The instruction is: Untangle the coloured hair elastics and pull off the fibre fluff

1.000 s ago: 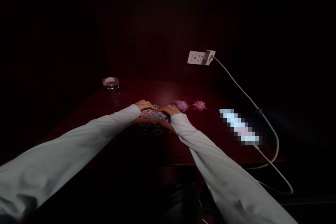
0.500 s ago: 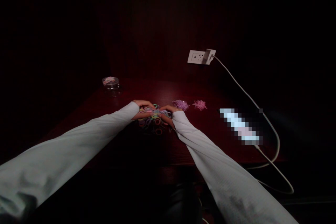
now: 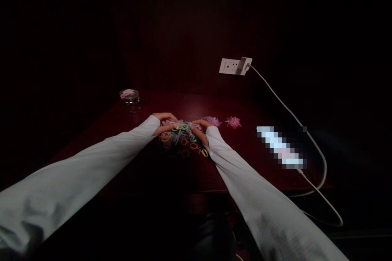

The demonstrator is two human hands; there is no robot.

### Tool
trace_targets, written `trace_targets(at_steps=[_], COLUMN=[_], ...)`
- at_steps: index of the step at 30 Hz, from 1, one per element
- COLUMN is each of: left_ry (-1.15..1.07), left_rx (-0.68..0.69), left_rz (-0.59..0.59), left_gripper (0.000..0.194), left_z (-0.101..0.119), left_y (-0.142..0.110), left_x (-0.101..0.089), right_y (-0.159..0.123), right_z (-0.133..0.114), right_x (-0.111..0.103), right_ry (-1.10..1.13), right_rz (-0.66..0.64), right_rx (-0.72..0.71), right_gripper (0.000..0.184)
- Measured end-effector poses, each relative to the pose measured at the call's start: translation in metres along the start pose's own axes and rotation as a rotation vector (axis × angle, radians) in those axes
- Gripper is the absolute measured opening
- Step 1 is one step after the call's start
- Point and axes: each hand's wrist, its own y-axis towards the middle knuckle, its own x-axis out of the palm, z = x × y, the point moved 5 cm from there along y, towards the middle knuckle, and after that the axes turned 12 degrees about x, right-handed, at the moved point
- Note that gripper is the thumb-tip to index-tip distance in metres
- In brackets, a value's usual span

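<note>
A heap of small colourful hair ties [image 3: 179,135] lies on the dark red table in front of me, with a few loops spread at its near edge. My left hand [image 3: 164,123] curves round the heap's left side, hair ties between thumb and fingers. From the right, my right hand [image 3: 200,129] cups the other side in the same way, with fingertips sunk among the hair ties. The two hands are a short gap apart; several fingertips are hidden in the heap.
Just beyond my right hand is a small purple pile [image 3: 212,121], with a pink pile [image 3: 233,122] beside it. A round clear container [image 3: 129,96] stands at the back left. To the right lies a blurred phone [image 3: 280,147], its white cable [image 3: 286,105] running to a wall socket [image 3: 230,66].
My hands have drawn slightly apart, the right one shifting right. More hair ties show between them, and the heap has spread towards me, with a yellow loop now by my right wrist.
</note>
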Motion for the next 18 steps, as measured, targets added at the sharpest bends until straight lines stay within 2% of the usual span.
trace_targets(at_steps=[5, 10, 18], left_ry=[-0.122, -0.166, -0.194], left_rx=[-0.040, -0.059, -0.084], left_rz=[0.145, 0.170, 0.167], left_gripper=[0.050, 0.051, 0.052], left_z=[-0.014, -0.019, -0.015], left_y=[0.001, 0.002, 0.001], left_x=[0.006, 0.008, 0.009], right_y=[0.002, 0.012, 0.015], right_z=[0.001, 0.011, 0.014], right_x=[0.001, 0.001, 0.001], right_ry=[0.040, 0.040, -0.021], right_rz=[0.023, 0.093, 0.109], right_rx=[0.014, -0.004, -0.024], right_gripper=[0.034, 0.037, 0.039])
